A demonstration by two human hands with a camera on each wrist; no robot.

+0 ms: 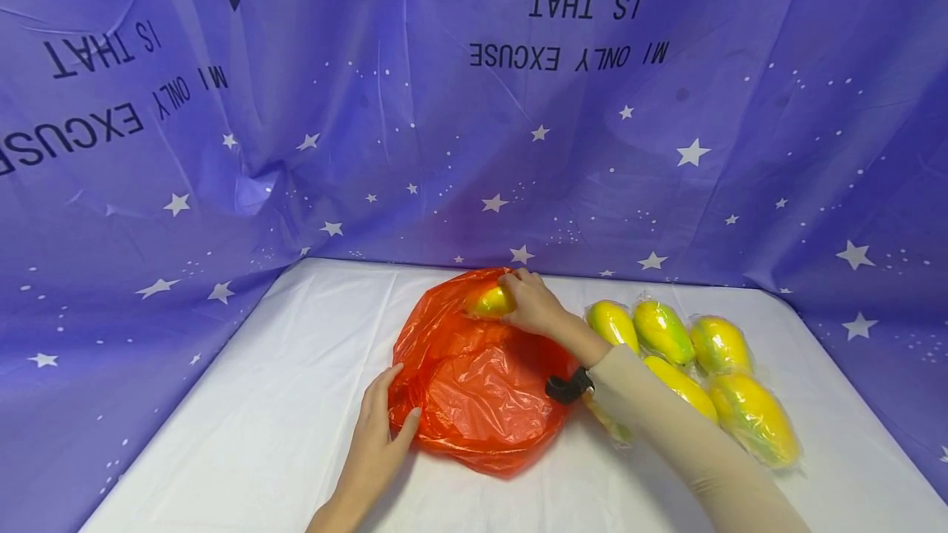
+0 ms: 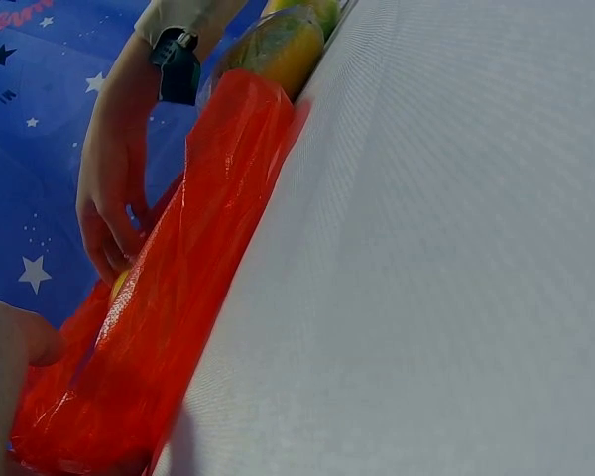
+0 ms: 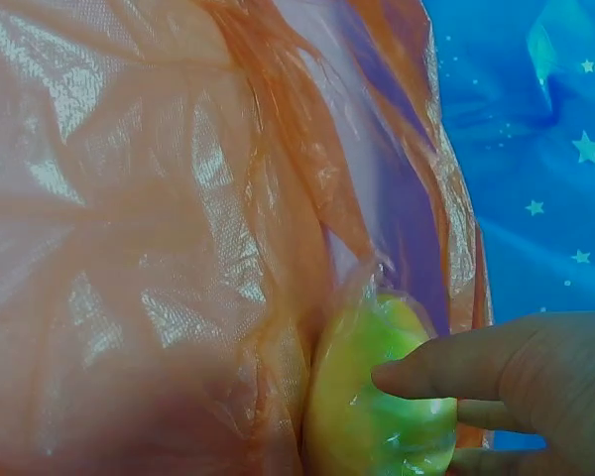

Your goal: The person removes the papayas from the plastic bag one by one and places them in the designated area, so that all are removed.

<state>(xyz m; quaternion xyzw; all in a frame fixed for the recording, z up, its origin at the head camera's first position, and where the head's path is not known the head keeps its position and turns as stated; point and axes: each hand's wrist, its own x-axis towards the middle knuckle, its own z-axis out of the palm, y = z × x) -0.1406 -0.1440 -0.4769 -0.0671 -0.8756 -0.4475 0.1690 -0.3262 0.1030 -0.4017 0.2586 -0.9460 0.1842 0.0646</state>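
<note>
A red plastic bag (image 1: 489,393) lies spread with its mouth open on the white table. Over the far part of its mouth my right hand (image 1: 535,303) grips a yellow-green mango (image 1: 490,301) wrapped in clear film. The right wrist view shows the thumb (image 3: 416,375) against one side of this mango (image 3: 362,397), with the other fingers partly hidden behind it. At the bag's near left rim, my left hand (image 1: 379,434) touches the red plastic, thumb and fingers spread apart. Only part of that hand shows in the left wrist view, beside the bag (image 2: 169,317).
Several more wrapped mangoes, among them a large one (image 1: 755,419), lie grouped on the table right of the bag. My right forearm partly covers the nearer ones. A purple star-printed curtain (image 1: 444,146) hangs behind the white table (image 1: 244,426) and along its sides.
</note>
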